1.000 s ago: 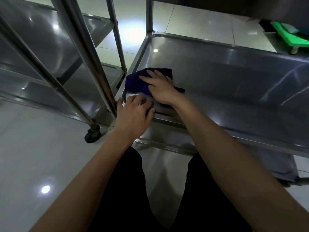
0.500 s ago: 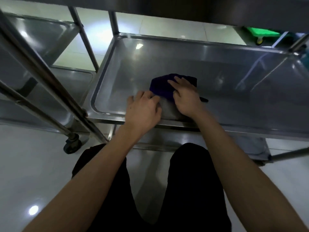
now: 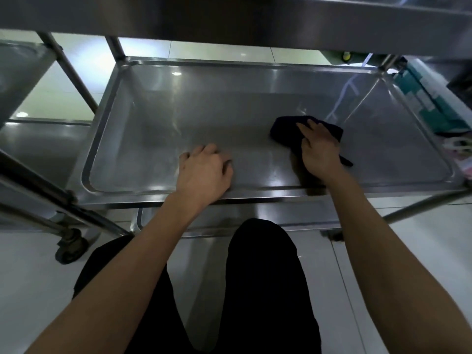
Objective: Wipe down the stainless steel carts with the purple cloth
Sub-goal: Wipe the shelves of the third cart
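Purple cloth (image 3: 283, 130), bunched and dark, lies under my right hand (image 3: 319, 149) on the middle shelf (image 3: 178, 118) of the stainless steel cart (image 3: 229, 19). That grip is flat, fingers straight and pressing the cloth down, not curled round it. My left hand (image 3: 204, 175), well apart to the left of it, rests on the shelf by the near rim, fingers loosely bent and holding nothing. To wipe well, I judge, I should keep the palm flat, overlap the strokes and run them into the raised rim and the corners beyond the right grip. The cloth's long axis appears to run from far-left to near-right, a loose tail (image 3: 346, 162) pointing toward the near right corner.
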